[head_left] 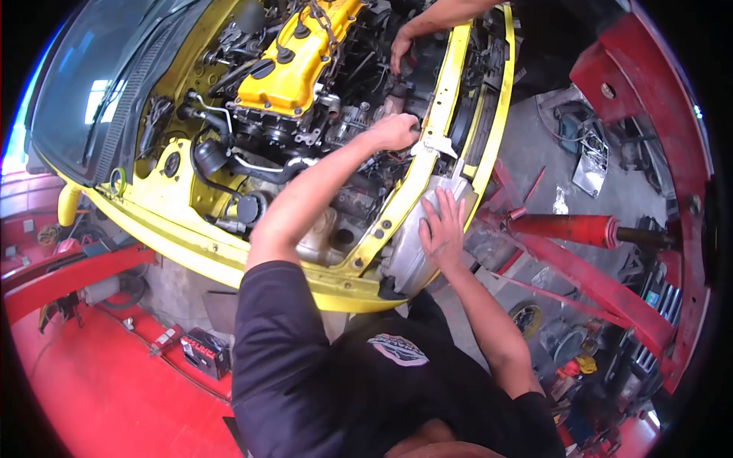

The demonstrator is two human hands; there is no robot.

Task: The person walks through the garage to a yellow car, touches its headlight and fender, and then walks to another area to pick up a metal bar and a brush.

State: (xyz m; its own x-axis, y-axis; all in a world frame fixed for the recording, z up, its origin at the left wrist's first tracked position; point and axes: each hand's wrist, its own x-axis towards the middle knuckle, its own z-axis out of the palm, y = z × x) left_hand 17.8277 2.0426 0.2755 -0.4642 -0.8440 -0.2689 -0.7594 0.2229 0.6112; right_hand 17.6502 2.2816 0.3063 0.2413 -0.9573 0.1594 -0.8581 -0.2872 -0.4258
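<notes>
My left hand (397, 132) reaches across the front of the yellow car's engine bay, its fingers curled down beside the yellow radiator support bar (398, 204). What those fingers grip, if anything, is hidden. My right hand (443, 229) lies with fingers spread on the headlight (412, 248) at the car's front corner. The engine, with its yellow valve cover (286, 65), sits beyond my left forearm. Close to my left hand, a pinkish-brown cylindrical part (394, 103) stands among hoses and wiring.
Another person's hand (400, 49) reaches into the bay from the top. A chain (327, 23) lies over the valve cover. To the right stand a red engine hoist (569, 229) and several tools and parts on the floor. A black box (206, 353) sits on the red floor at left.
</notes>
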